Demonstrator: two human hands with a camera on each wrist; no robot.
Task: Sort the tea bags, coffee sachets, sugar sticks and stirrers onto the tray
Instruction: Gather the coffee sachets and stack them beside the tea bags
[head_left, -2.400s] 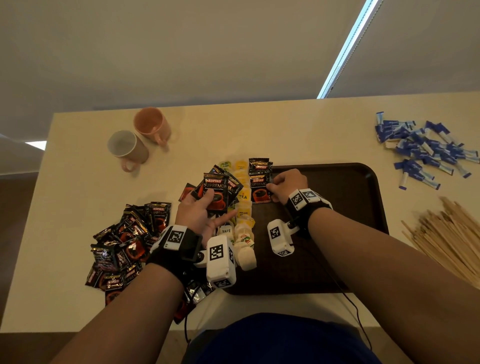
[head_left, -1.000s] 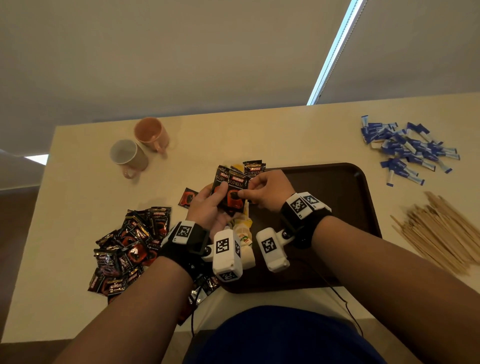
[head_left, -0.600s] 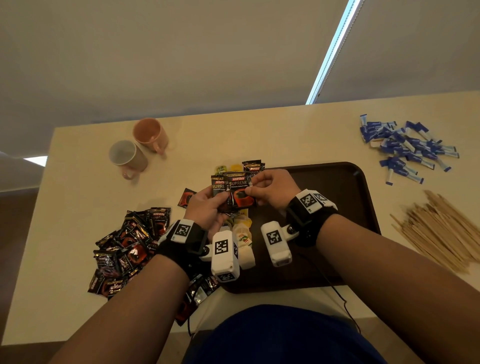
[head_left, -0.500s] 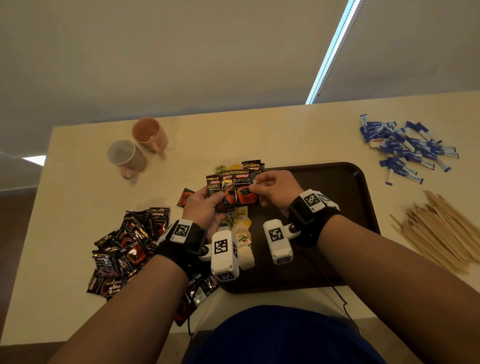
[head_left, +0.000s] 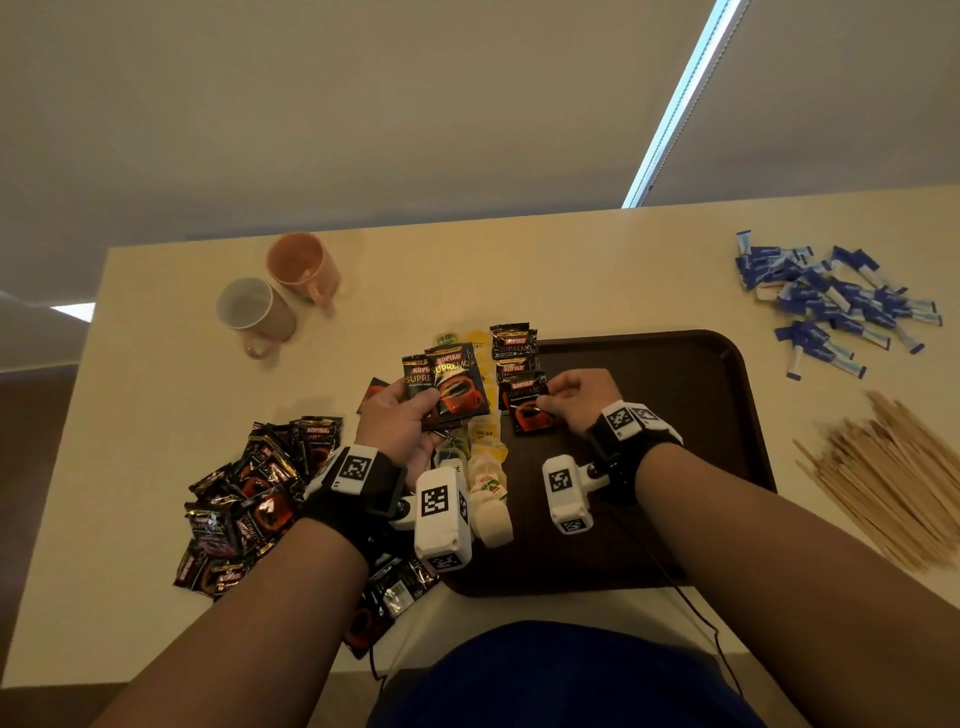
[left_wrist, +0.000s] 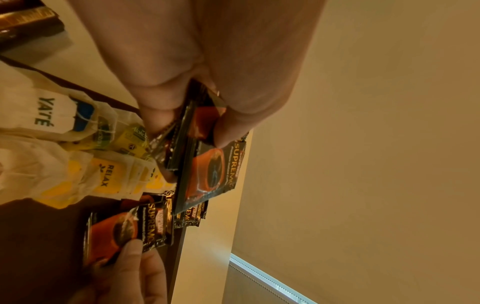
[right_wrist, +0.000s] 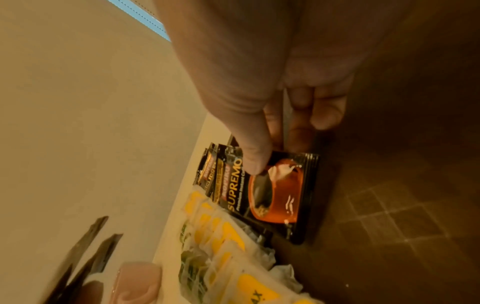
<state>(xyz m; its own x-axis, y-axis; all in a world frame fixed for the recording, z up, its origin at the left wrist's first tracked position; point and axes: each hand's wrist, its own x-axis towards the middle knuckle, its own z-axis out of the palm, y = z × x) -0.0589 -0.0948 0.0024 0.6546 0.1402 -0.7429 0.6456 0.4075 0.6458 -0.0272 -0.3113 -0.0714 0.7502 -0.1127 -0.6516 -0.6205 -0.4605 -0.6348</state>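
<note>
My left hand (head_left: 410, 415) grips a fanned bunch of black-and-orange coffee sachets (head_left: 452, 382) above the tray's left edge; the left wrist view shows those sachets (left_wrist: 207, 168) pinched between thumb and fingers. My right hand (head_left: 566, 397) pinches one coffee sachet (head_left: 530, 408) low over the dark brown tray (head_left: 675, 415), at the near end of a short sachet column (head_left: 514, 345). In the right wrist view its thumb (right_wrist: 249, 148) presses that sachet (right_wrist: 275, 195). Tea bags (head_left: 483, 467) lie in a column along the tray's left side.
A heap of loose coffee sachets (head_left: 249, 493) lies left of the tray. Blue sugar sticks (head_left: 826, 301) sit at the far right, wooden stirrers (head_left: 893, 478) near right. Two mugs (head_left: 280, 296) stand at the far left of the table.
My right hand drew one sachet out of the bunch in my left hand and carried it right and down to the tray's sachet column. The left hand stayed put.
</note>
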